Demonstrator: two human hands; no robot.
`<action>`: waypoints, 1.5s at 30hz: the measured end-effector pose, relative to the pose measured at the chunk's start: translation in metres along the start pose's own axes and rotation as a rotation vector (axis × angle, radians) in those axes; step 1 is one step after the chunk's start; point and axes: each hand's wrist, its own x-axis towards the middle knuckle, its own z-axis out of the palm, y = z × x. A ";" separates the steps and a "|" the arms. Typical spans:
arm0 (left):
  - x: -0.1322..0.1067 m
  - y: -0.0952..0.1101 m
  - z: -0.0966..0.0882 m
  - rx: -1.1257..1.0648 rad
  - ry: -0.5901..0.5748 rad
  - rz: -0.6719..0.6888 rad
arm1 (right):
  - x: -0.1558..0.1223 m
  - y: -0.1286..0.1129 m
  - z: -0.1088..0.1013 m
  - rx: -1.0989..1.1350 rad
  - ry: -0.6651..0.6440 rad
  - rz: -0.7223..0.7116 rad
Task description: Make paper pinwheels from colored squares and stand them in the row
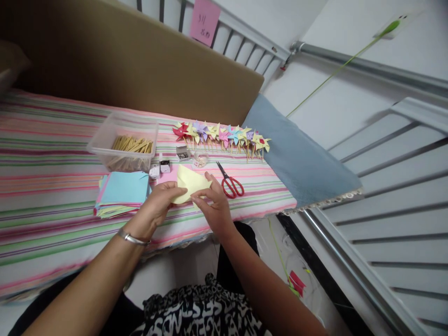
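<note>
A pale yellow paper square [189,184] is folded over and held just above the striped cloth. My left hand [157,208] pinches its near left edge, a silver bangle on that wrist. My right hand [212,206] grips its right side, thumb and fingers closed on the fold. Red-handled scissors [229,182] lie shut on the cloth just right of my right hand. A stack of coloured paper squares [122,192], blue on top, lies left of my left hand.
A clear plastic box of wooden sticks [123,142] stands behind the paper stack. A row of finished paper pinwheels [222,135] lies at the back. Small pin boxes [182,154] sit between them. A blue cloth [297,158] and metal rails [367,280] are to the right.
</note>
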 end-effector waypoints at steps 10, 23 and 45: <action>0.003 -0.008 -0.002 0.085 0.005 0.048 | 0.006 -0.005 0.002 0.004 0.009 0.126; 0.004 -0.009 -0.005 0.132 -0.038 0.064 | 0.007 -0.007 0.002 -0.088 -0.005 0.080; 0.006 -0.008 -0.011 0.444 -0.140 0.111 | 0.030 -0.009 -0.032 -0.014 -0.260 0.241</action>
